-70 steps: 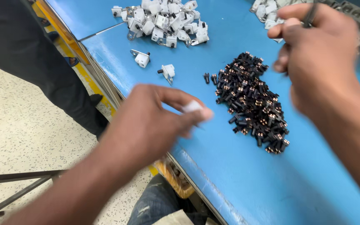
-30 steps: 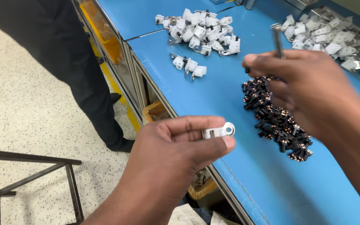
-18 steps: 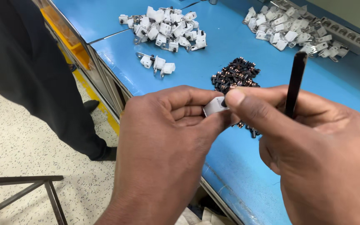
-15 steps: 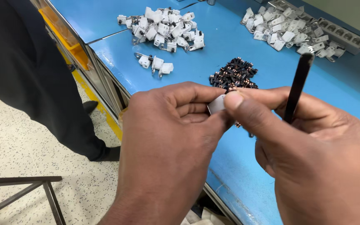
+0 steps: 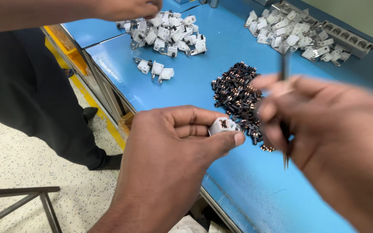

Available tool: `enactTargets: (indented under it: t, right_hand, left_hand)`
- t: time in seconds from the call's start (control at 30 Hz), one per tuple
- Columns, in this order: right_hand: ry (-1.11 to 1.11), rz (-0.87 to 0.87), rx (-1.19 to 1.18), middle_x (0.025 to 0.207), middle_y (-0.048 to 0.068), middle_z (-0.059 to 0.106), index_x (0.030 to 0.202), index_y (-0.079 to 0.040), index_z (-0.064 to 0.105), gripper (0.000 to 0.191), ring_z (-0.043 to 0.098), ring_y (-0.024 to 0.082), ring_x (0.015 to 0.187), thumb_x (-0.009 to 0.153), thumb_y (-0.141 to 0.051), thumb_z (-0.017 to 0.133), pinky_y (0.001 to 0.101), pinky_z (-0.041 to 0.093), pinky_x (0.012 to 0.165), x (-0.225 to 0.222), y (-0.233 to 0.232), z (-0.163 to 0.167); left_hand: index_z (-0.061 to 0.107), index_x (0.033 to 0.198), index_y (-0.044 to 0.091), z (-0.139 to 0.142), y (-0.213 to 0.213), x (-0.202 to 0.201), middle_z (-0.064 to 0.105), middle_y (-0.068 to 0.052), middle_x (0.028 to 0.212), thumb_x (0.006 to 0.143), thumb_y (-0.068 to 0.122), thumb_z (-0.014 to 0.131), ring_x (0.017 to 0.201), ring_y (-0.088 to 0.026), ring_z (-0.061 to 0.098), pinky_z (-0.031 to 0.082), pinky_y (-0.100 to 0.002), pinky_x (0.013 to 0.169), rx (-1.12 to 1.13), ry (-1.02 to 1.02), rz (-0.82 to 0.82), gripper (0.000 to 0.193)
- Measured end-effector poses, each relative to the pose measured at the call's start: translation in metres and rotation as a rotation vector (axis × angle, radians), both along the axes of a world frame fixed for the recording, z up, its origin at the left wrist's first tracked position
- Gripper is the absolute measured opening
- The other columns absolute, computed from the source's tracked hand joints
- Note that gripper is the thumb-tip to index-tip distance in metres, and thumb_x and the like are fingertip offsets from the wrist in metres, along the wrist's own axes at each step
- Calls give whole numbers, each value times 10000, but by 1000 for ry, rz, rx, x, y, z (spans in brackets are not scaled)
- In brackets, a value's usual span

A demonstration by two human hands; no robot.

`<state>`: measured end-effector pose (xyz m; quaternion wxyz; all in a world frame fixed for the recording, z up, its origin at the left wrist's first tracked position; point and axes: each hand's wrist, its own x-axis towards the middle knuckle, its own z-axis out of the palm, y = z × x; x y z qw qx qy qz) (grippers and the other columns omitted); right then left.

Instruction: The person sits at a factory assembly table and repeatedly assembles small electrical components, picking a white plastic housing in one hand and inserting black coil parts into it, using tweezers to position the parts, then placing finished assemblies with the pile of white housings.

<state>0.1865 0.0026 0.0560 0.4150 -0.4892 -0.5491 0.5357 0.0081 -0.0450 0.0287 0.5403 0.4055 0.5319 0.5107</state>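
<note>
Head view, left hand (image 5: 169,168): closed on one small white plastic housing (image 5: 220,126), pinched between thumb and fingers, above the table (image 5: 247,185) edge.
Right hand (image 5: 333,138): blurred; wrapped around a thin dark rod-like tool (image 5: 285,69), just right of the housing.
Beyond the hands: one heap of small black, copper-tipped parts (image 5: 236,92); bare blue surface near the edge.
Farther off: two heaps of white housings (image 5: 165,32); three loose ones.
Another person's hand (image 5: 126,8): over the far left heap.

I'm looking at an assembly workshop. A blue table (image 5: 203,82) fills the frame's right, carrying heaps of white plastic housings (image 5: 165,30) at the top and small black parts (image 5: 236,92) at centre.
</note>
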Motion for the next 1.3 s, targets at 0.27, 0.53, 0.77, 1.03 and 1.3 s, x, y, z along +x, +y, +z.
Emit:
enactTargets:
  t: [0.27, 0.53, 0.77, 1.03, 1.3]
  right_hand:
    - [281, 10, 254, 1191, 228, 671, 1139, -66, 451, 102, 717, 384, 1233, 1090, -122, 381, 488, 558, 1054, -28, -3, 13]
    - [157, 126, 414, 1291, 236, 643, 1218, -102, 384, 115, 707, 345, 1326, 1145, -179, 339, 474, 561, 1123, -13, -4, -3]
    - [83, 84, 445, 1315, 207, 648, 1242, -116, 376, 146, 711, 304, 1335, 1157, -216, 313, 455, 578, 1126, -8, 1, -2]
    - [-22, 150, 588, 1367, 185, 644, 1319, -111, 432, 247, 688, 280, 1379, 1251, -279, 265, 431, 550, 1187, -12, -1, -4]
    - [-55, 86, 547, 1321, 215, 665, 1260, -90, 393, 216, 732, 272, 1327, 1172, -255, 286, 425, 583, 1126, 4, 4, -12]
  left_hand:
    - [833, 857, -3, -2, -2, 1, 791, -15, 675, 731, 148, 906, 557, -20, 645, 506, -195, 480, -44, 14, -50, 210]
    - [842, 834, 42, 12, 3, 5, 735, -2, 613, 719, 157, 905, 499, -43, 558, 439, -228, 400, -139, 93, -63, 174]
    - [879, 813, 53, 9, 12, 7, 762, 4, 630, 729, 196, 913, 516, -28, 562, 447, -223, 399, -65, 113, -89, 170]
    - [865, 827, 87, 11, 23, 10, 759, -7, 662, 739, 258, 912, 522, -38, 587, 483, -239, 426, -101, 212, -102, 198]
    - [883, 836, 84, 9, 27, 12, 790, -5, 647, 785, 202, 855, 535, -27, 562, 447, -229, 420, -28, 168, -125, 132]
